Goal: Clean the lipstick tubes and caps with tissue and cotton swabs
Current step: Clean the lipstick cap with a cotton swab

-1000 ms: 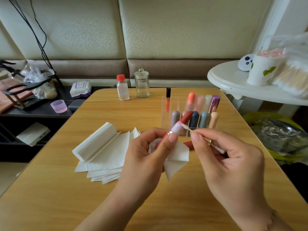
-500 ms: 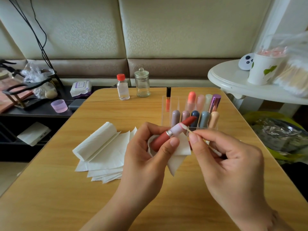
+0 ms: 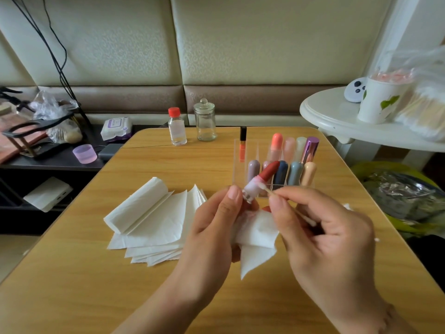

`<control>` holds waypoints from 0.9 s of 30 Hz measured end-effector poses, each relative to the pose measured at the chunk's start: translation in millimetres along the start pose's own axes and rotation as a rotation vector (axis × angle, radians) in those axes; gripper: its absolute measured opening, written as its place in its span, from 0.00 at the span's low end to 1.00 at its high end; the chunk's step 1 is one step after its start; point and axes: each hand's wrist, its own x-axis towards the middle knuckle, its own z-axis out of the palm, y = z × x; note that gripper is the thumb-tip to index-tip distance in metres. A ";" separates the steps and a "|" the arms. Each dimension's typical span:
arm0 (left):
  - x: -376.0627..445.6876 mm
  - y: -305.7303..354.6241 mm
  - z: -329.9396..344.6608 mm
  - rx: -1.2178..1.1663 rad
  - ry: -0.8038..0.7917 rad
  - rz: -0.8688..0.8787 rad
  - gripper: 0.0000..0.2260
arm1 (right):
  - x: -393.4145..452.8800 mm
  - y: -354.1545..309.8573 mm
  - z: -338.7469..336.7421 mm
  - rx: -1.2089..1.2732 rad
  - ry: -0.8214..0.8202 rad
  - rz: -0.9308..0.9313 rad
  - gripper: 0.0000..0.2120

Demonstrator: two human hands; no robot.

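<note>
My wooden table carries a stack of white tissues on its left half, the top sheets folded back into a loose roll. At the far edge stand a small clear bottle with a red cap and, just beside it, a lidded glass jar. On the right half sits a clear acrylic organizer with lipstick tubes upright in its compartments and a slim lip gloss at its left end. A small white scrap lies near the right edge.
</note>
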 end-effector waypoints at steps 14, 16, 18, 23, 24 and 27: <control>2.0 0.6 -2.7 0.023 0.030 -0.078 0.22 | -3.1 8.6 -2.5 -0.039 -0.011 0.044 0.06; 3.8 0.7 -4.2 -0.058 0.001 -0.119 0.24 | -3.2 6.2 -3.5 -0.015 0.008 0.023 0.07; 4.7 1.2 -5.5 -0.134 -0.057 -0.157 0.24 | -1.8 3.6 -3.5 0.000 0.033 -0.011 0.06; 6.7 -1.6 -7.5 -0.215 -0.138 -0.248 0.25 | 0.6 2.9 -0.2 -0.035 0.015 -0.027 0.05; 7.3 -1.3 -7.8 -0.231 -0.151 -0.258 0.25 | 0.4 3.7 -0.3 -0.043 0.009 -0.024 0.05; 6.8 0.4 -8.2 -0.237 -0.167 -0.268 0.26 | -1.0 6.9 -1.6 -0.050 -0.008 0.014 0.05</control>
